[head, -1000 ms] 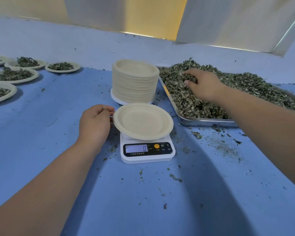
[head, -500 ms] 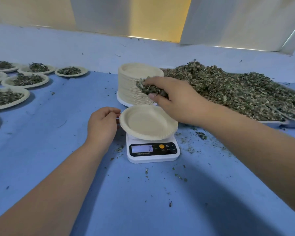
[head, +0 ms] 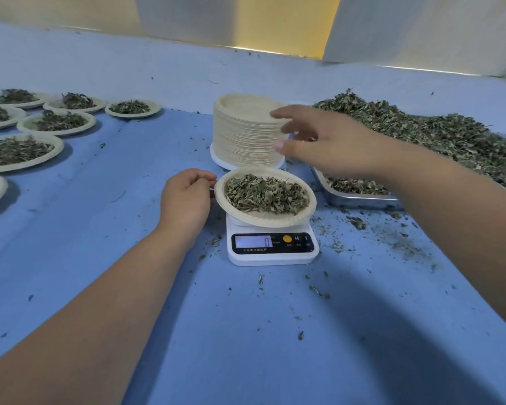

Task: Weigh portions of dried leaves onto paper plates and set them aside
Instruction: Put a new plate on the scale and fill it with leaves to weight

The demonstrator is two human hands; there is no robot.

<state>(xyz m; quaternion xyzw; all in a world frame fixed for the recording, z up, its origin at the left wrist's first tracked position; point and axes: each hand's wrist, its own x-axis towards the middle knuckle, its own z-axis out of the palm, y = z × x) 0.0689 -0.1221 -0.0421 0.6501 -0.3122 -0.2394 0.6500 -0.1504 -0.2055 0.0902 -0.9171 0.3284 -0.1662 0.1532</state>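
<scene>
On the scale [head: 272,257], leaf-heaped paper plate [head: 264,221]

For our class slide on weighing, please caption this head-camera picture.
Left hand holds the rim of a leaf-filled paper plate on the scale while the open right hand hovers above.

Bare forearms [head: 100,302]; left hand [head: 184,197] and right hand [head: 333,141] bare; right thumbnail [head: 278,145] cut short
</scene>
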